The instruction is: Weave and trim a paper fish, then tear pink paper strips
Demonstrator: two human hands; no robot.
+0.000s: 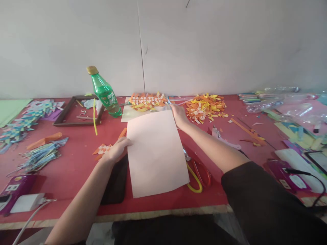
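Observation:
A blank pale pinkish sheet of paper [157,154] is held up over the red table, slightly bowed. My left hand [118,149] pinches its left edge, thumb on the front. At the top right corner my right hand [179,116] is closed on the sheet, its fingertips partly hidden. A thin blue-and-white item beside those fingers is too small to name. Scissors [196,173] with red and yellow handles lie partly under the paper's right side. Next to my left hand are a small woven orange-and-white paper piece [102,149] and a black flat object [114,183].
A green bottle [106,93] stands by a brown frame [74,124]. Behind the sheet lies orange-white woven paper [146,101]. Yellow and orange scraps [205,107] are heaped right of it. A pink-handled cutter [224,139] and purple power strips [288,175] lie around.

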